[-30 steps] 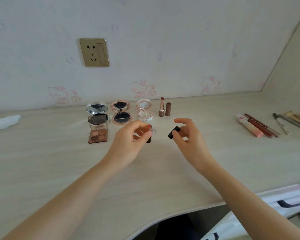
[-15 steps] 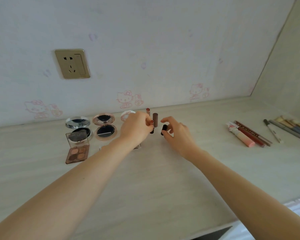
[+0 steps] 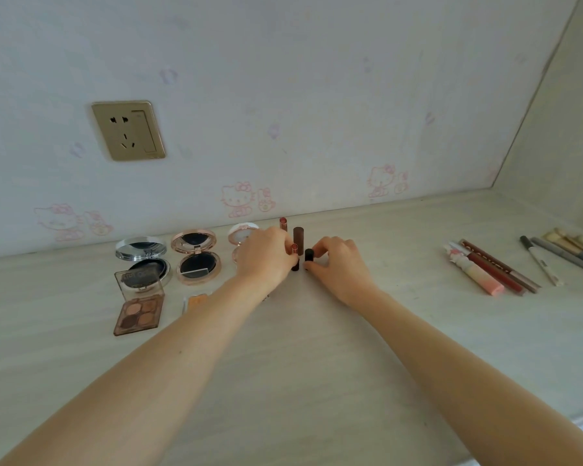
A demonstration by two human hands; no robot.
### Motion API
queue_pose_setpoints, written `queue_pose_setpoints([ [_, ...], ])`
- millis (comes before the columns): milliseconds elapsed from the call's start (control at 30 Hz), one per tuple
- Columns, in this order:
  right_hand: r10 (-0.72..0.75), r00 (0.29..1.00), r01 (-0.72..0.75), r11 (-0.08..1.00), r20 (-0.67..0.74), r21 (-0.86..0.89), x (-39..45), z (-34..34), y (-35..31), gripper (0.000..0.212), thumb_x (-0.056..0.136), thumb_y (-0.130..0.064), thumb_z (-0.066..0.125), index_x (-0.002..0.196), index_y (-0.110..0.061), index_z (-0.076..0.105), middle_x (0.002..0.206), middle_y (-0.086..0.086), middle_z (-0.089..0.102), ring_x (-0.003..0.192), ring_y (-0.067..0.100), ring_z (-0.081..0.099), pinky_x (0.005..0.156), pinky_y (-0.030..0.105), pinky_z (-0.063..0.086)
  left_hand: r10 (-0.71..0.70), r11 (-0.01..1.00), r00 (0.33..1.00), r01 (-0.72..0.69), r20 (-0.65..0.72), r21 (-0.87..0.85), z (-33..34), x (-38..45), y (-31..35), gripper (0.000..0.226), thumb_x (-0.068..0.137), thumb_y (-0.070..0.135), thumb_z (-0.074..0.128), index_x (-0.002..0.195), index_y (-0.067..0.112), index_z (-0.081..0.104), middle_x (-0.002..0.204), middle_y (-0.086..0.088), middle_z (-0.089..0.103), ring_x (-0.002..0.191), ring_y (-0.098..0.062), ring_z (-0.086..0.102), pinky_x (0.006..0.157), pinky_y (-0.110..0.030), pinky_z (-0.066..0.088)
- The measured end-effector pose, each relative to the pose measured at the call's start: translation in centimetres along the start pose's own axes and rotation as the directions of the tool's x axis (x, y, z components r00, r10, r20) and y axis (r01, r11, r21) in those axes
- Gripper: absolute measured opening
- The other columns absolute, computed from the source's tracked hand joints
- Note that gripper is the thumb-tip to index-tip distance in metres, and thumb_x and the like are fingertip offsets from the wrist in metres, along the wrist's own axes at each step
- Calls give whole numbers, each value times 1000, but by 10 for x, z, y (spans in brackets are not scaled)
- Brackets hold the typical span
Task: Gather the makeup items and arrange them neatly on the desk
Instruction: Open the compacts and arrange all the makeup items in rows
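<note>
- We held the uncapped lipstick [image 3: 295,257] upright on the desk [image 3: 317,348], our left hand [image 3: 265,258] pinching its barrel.
- Our right hand [image 3: 337,264] pinched the black cap [image 3: 308,258], standing just right of that lipstick.
- A brown cap [image 3: 298,236] and second lipstick [image 3: 283,224] stood just behind it.
- Three open compacts [image 3: 196,255] and an eyeshadow palette [image 3: 138,312] lay left of it; pencils [image 3: 498,267] lay well to its right.

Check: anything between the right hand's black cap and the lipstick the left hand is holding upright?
Nothing visible. The black cap in the right hand stands just right of the open lipstick held by the left hand, with only a narrow strip of bare desk between them. The brown cap stands behind, out of the path.
</note>
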State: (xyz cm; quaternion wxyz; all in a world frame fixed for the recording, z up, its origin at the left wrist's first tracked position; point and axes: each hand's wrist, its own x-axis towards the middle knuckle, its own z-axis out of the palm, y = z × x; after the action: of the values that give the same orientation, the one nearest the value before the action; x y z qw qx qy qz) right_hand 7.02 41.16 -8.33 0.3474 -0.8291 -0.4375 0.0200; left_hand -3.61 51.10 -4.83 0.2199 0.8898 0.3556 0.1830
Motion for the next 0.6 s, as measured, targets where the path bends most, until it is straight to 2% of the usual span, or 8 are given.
queue_pose_setpoints([
  [300, 13, 1000, -12, 999, 22, -39, 7, 3, -5, 25, 85, -27, 61, 104, -11, 64, 105, 4, 63, 106, 27, 45, 87, 40, 45, -41, 999, 999, 41, -16, 28, -2, 3, -2, 15, 81, 21, 64, 94, 22, 71, 91, 0, 71, 99, -23, 60, 82, -39, 53],
  [467, 10, 999, -7, 998, 41, -65, 7, 4, -2, 33, 86, -32, 61, 111, -12, 64, 109, 3, 62, 109, 26, 44, 88, 38, 45, -45, 998, 999, 45, 0, 39, -4, 2, -2, 16, 79, 19, 65, 94, 22, 71, 94, 0, 69, 96, -24, 60, 80, -41, 54],
  [600, 3, 999, -1, 998, 40, -59, 3, 0, 2, 36, 87, -31, 63, 118, -14, 60, 114, 2, 61, 114, 24, 44, 90, 34, 43, -39, 996, 999, 38, 7, 77, -8, -1, -4, 17, 79, 18, 64, 93, 24, 71, 93, 3, 69, 104, -23, 52, 78, -39, 54],
])
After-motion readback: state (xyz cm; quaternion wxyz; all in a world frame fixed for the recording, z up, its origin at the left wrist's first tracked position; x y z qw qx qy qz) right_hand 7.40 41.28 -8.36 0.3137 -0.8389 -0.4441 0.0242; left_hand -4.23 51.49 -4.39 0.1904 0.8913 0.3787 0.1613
